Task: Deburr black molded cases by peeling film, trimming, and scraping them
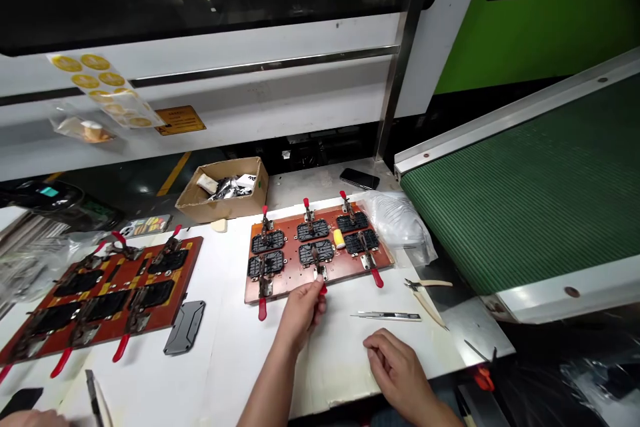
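Head view: red handle (323, 289) of the front-middle toggle clamp (317, 261), at the near edge of the brown board (293, 275) on the white worktop (340, 353). Left hand (304, 307) has its fingers closed on that handle, forearm reaching up from below, wrist bent slightly. Handle looks light to move but probably stiff near lock; grip the red sleeve, clear of the metal linkage. Black plate (315, 253) under the clamp: likely light, rigid, thin plastic, best held by its edges. Right hand (397, 373) near the worktop's front edge, below the knife (390, 315), fingers curled; can't tell if fully closed.
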Available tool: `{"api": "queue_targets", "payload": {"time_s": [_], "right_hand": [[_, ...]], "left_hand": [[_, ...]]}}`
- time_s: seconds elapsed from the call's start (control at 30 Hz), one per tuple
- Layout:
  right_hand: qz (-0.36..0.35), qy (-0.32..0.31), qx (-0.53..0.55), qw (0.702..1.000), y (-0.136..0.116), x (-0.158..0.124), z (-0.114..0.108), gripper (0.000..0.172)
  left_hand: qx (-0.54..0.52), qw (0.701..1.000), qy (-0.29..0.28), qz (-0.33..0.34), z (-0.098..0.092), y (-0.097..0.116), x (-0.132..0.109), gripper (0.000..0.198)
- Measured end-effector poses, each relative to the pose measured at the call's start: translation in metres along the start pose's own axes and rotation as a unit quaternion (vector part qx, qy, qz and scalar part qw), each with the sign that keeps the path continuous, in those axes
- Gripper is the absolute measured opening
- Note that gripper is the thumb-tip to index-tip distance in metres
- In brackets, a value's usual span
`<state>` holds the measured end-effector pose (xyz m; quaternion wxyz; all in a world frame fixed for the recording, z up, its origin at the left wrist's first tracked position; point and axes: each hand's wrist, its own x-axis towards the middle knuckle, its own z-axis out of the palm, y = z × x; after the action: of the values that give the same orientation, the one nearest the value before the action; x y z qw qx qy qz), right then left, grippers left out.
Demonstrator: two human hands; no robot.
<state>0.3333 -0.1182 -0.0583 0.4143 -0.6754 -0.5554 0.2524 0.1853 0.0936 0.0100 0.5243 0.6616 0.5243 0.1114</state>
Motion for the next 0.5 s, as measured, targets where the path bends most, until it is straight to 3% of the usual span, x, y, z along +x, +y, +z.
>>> {"api": "queue_targets", "payload": {"time_s": [0.1, 0.3, 0.4, 0.5], "right_hand": [[0.021, -0.015, 0.018, 0.999, 0.0, 0.0, -0.002, 0.022], [0.061, -0.093, 0.018, 0.994, -0.005, 0.013, -0.031, 0.027], [0.042, -0.043, -0.132, 0.989, -0.01, 0.047, -0.056, 0.028], [0.066, -0.092, -0.376, 0.92, -0.026, 0.093, -0.072, 0.025]], "left_hand": [[-0.03, 0.998, -0.049, 0.0, 0.013, -0.012, -0.003, 0.068], [0.03, 0.998, -0.034, 0.037, 0.013, -0.028, 0.003, 0.058], [0.062, 0.997, -0.024, 0.05, 0.014, -0.031, 0.003, 0.055], [0.08, 0.995, -0.014, 0.067, 0.016, -0.032, 0.003, 0.053]]}}
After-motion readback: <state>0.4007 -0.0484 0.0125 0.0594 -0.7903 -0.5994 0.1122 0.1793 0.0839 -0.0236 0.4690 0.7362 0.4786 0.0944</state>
